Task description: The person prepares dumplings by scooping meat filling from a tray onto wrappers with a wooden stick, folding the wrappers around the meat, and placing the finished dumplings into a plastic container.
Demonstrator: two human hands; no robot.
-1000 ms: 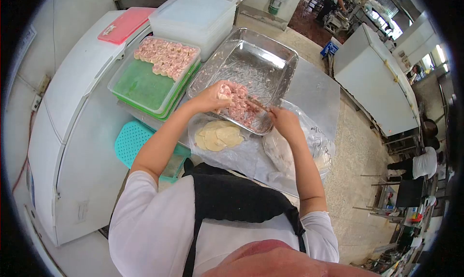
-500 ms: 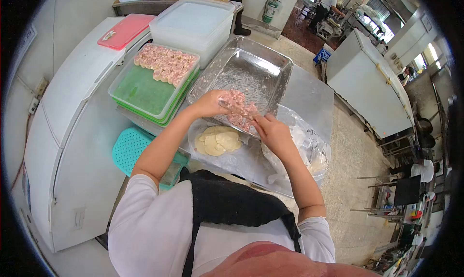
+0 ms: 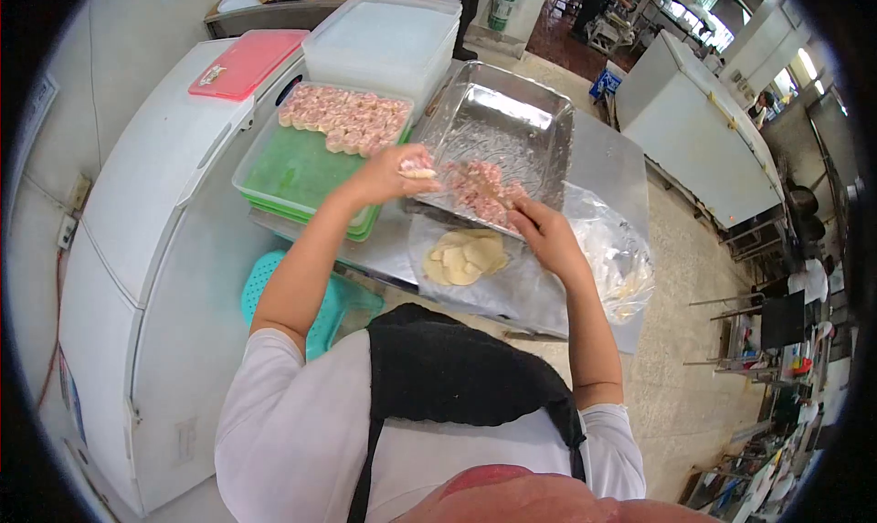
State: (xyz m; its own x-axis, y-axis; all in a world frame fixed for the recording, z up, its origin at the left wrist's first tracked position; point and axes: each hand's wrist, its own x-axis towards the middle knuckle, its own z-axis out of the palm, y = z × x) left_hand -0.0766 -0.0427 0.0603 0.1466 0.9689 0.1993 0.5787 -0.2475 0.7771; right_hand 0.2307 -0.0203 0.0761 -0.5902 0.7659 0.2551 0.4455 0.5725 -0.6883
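My left hand is closed around a meat-filled dumpling, its pale wrapper showing below the pink filling. It hovers between the dumpling tray and the metal pan. In my right hand is a thin spatula-like tool, its tip in the ground meat at the pan's near side. Round dough wrappers lie piled on a plastic sheet in front of the pan. Rows of filled dumplings stand at the far end of the green-bottomed tray.
Stacked white containers stand behind the tray. A clear plastic bag lies on the table's right. A chest freezer with a pink lid borders the left. A turquoise stool sits below. Other people stand farther off.
My left hand has moved away from the meat toward the dumpling tray, carrying the dumpling. My right hand keeps the tool at the meat. The view has shifted slightly.
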